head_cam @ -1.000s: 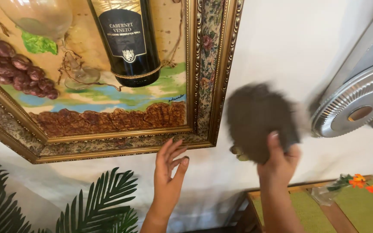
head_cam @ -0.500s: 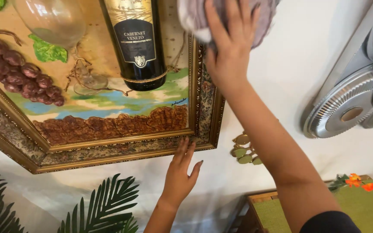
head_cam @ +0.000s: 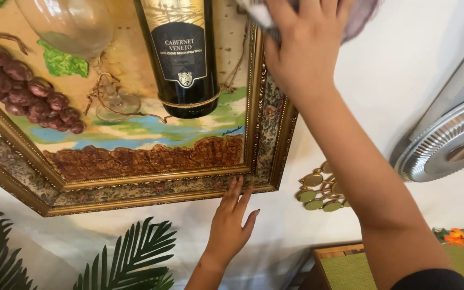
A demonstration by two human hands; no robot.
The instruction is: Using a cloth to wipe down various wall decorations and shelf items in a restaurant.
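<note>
the fingers (head_cam: 288,21) of the right hand (head_cam: 304,51) are spread flat and pressed over a grey cloth (head_cam: 361,19), which is pinned against the upper right side of the picture frame (head_cam: 272,134) and the white wall (head_cam: 404,70) beside it; the cloth is held by pressure under the palm rather than pinched. the fingers (head_cam: 234,196) of the left hand (head_cam: 229,228) are open and straight, holding nothing, their tips laid against the bottom rail of the frame near its lower right corner, as if it were being steadied.

the step in hand is judged to be the wiping of the frame's right edge. for the next move, the cloth would need to be drawn along the gilt moulding with even pressure, while the frame is kept from swinging by the lower hand.

inside the frame a dark bottle (head_cam: 181,59), a wine glass (head_cam: 76,32) and a bunch of grapes (head_cam: 28,91) are set in relief. a gold leaf ornament (head_cam: 318,190) hangs just beside the frame, a metal fan (head_cam: 447,145) further right, palm leaves (head_cam: 130,258) below.
</note>
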